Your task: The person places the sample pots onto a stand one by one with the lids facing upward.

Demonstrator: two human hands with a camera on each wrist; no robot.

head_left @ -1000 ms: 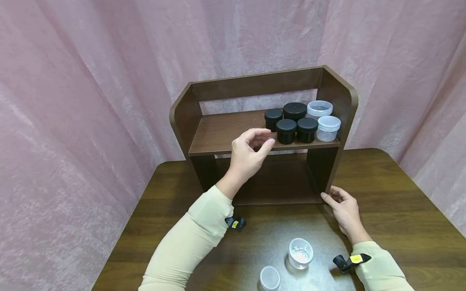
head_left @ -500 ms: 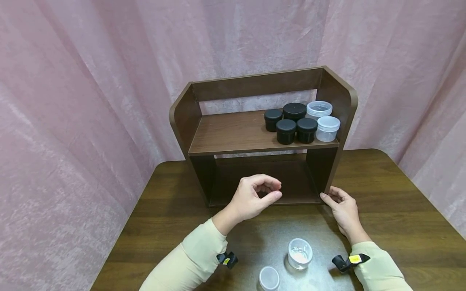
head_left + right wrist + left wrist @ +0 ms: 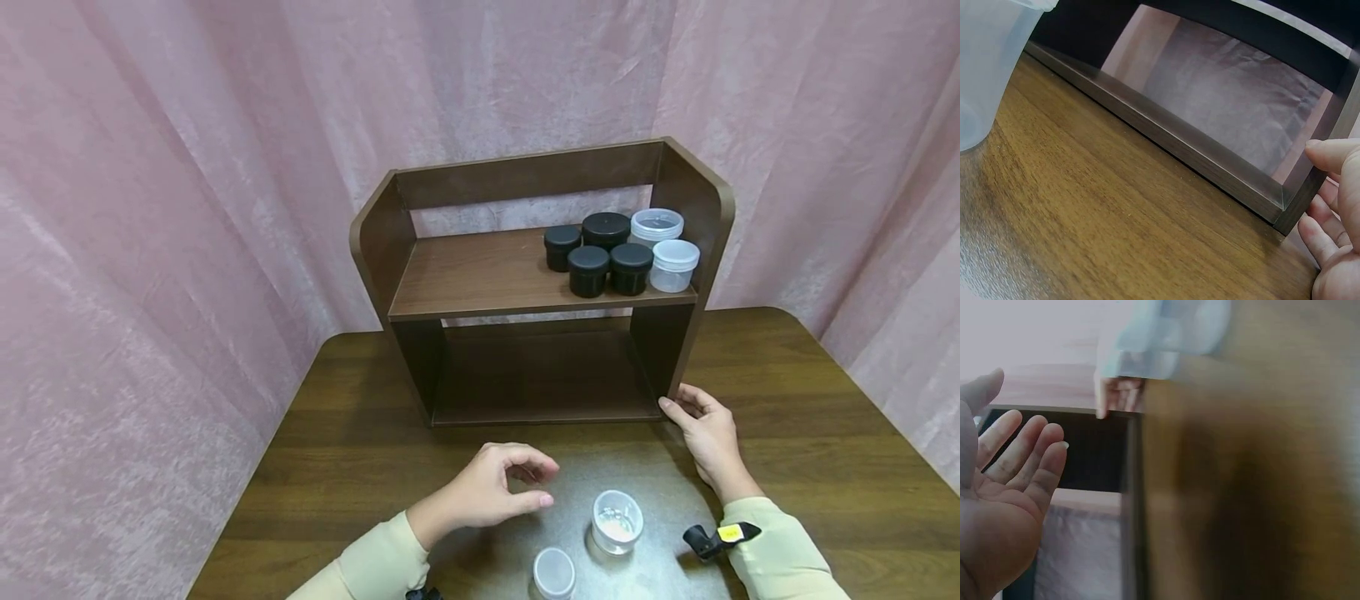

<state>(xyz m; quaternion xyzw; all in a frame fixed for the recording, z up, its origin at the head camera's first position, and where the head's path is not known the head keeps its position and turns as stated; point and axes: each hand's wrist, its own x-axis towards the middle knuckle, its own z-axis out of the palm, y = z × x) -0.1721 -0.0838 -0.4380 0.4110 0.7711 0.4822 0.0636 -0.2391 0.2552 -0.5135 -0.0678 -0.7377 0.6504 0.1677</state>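
Observation:
My left hand [image 3: 487, 487] hovers over the table in the head view, left of two clear plastic jars, fingers loosely bent and nothing between them. The left wrist view shows its bare palm [image 3: 1004, 512]. The nearer jars are a taller clear jar [image 3: 617, 523] and a smaller one with a whitish top [image 3: 554, 573] by the front edge. My right hand [image 3: 707, 433] holds the lower right corner of a brown two-tier shelf [image 3: 480, 283]. In the right wrist view, the thumb [image 3: 1329, 153] lies on the side panel's inner side and the fingers lie outside it.
On the upper tier's right half stand several black lidded jars [image 3: 588, 273] and two clear lidded jars [image 3: 673, 267]. The shelf stands on a brown wooden table [image 3: 360, 392]. A pink curtain [image 3: 225, 208] hangs behind.
My left hand has come down from beside the black jars on the upper tier to low over the table near the clear jars, its fingers spreading wider. The right hand stays at the shelf corner.

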